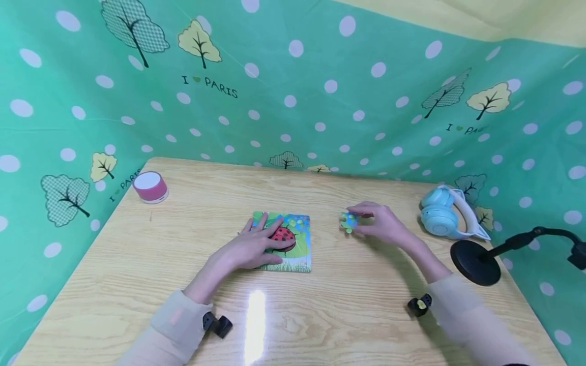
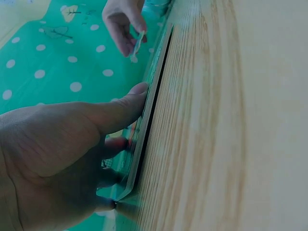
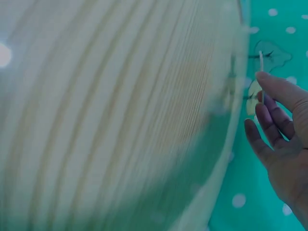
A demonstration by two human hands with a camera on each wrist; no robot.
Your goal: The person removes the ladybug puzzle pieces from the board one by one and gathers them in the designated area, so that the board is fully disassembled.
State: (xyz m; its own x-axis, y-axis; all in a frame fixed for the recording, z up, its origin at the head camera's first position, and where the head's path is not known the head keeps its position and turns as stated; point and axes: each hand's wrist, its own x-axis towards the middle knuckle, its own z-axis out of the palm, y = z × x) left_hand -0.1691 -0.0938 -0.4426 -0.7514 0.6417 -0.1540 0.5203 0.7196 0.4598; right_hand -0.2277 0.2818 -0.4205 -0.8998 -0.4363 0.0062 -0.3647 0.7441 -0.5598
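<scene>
Beyond puzzle and wooden table hangs green cloth.

The puzzle shows a red, black-spotted ladybird on green, with blue near its edges. Right of the puzzle, the piece is blue and green. Behind the puzzle, the cloth is teal with whitish dots, yellow or checked trees and dark lettering. Left of the puzzle, the cylinder is pink, pale-topped. Far right of it, the headphones are light blue, the stand black. Under it, the worktop is pale, streaky wood.
</scene>
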